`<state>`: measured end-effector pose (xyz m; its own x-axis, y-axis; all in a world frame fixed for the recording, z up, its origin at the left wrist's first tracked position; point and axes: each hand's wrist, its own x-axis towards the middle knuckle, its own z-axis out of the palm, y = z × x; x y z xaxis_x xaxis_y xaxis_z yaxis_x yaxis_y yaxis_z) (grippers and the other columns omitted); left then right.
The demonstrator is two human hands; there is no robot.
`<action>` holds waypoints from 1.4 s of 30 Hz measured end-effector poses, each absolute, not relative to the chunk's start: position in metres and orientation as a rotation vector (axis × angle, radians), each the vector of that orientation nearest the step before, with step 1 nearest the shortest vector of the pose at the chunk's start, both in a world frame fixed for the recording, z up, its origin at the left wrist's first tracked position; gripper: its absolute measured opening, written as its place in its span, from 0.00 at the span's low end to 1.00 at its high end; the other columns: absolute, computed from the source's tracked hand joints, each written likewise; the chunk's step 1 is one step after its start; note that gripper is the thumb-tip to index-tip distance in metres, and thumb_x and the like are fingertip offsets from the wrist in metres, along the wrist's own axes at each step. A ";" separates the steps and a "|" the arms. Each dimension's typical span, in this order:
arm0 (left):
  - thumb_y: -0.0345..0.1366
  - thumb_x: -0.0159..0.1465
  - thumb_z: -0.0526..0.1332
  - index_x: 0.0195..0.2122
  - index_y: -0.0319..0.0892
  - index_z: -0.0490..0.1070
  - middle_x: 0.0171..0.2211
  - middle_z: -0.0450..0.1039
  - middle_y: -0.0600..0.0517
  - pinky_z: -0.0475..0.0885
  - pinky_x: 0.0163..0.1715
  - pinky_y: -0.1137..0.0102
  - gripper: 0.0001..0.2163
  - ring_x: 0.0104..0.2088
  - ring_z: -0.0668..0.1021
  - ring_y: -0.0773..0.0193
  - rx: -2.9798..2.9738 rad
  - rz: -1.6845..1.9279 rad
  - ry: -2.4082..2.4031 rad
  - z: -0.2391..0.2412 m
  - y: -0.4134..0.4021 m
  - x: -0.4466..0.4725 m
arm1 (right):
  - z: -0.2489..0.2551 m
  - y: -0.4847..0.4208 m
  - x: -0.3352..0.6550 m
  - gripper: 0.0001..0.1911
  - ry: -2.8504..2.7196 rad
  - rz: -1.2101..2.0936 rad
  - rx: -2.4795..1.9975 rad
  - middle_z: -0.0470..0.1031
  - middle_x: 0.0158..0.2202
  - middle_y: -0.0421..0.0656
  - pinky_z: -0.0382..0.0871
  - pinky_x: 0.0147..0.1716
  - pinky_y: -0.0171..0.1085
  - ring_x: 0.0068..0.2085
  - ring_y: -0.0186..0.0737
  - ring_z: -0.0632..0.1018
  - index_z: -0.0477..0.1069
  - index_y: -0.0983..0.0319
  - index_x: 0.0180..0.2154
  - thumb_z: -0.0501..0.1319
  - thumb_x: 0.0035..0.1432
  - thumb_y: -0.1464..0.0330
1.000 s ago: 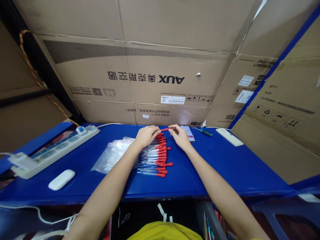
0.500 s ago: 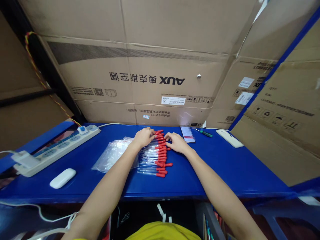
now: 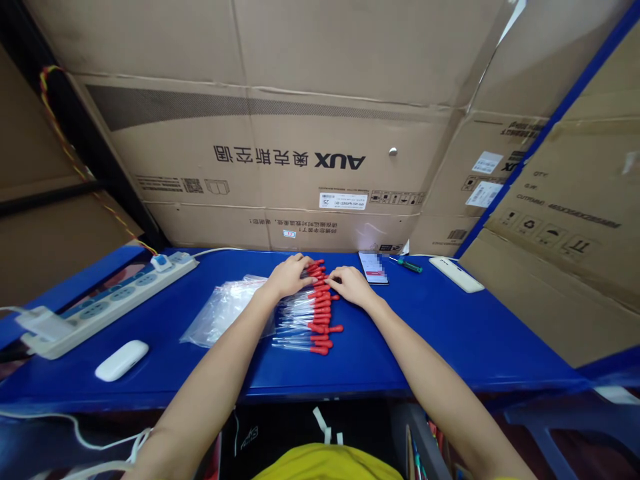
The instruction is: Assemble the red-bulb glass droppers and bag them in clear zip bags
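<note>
On the blue tabletop point(image 3: 430, 347), red-bulbed droppers point(image 3: 323, 311) lie mostly in a row, a few jutting bulbs point(image 3: 336, 329) seemingly left to even; the left hand point(image 3: 291, 275) curls over the far ones, the right hand point(image 3: 353, 287) nearly pinches another, whether either grips any I cannot tell

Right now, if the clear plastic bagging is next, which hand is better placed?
Left, I'd say. The left hand is right by the clear plastic bagging, its forearm passing over it. The right hand is beyond the red-bulbed droppers.
</note>
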<state>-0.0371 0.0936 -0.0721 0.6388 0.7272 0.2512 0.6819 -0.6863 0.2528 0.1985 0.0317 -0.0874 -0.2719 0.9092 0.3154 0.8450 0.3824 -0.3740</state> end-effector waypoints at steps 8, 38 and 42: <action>0.41 0.71 0.62 0.58 0.46 0.70 0.56 0.76 0.43 0.75 0.51 0.61 0.15 0.56 0.79 0.48 2.721 0.526 1.224 -0.071 0.090 -0.034 | -0.087 0.030 0.201 0.06 -2.199 0.246 -1.432 0.83 0.38 0.41 0.67 0.40 0.36 0.38 0.40 0.80 0.84 0.57 0.40 0.69 0.64 0.73; 0.44 0.71 0.61 0.58 0.43 0.73 0.53 0.79 0.43 0.74 0.51 0.61 0.17 0.51 0.81 0.51 2.680 0.547 1.032 -0.072 0.102 -0.046 | -0.081 0.031 0.199 0.20 -2.432 0.192 -1.204 0.81 0.49 0.46 0.71 0.53 0.42 0.52 0.47 0.80 0.83 0.54 0.52 0.64 0.64 0.79; 0.43 0.72 0.61 0.57 0.43 0.74 0.52 0.79 0.44 0.74 0.51 0.61 0.16 0.52 0.81 0.51 2.677 0.569 1.021 -0.072 0.100 -0.046 | -0.081 0.031 0.204 0.13 -2.433 0.163 -1.244 0.81 0.45 0.45 0.70 0.51 0.41 0.50 0.46 0.80 0.84 0.56 0.47 0.65 0.66 0.75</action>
<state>-0.0458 0.1004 -0.0718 0.6836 0.6755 0.2766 0.5903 -0.7345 0.3347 0.2044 0.0306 -0.0808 -0.5231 0.7988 0.2973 0.7520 0.5967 -0.2800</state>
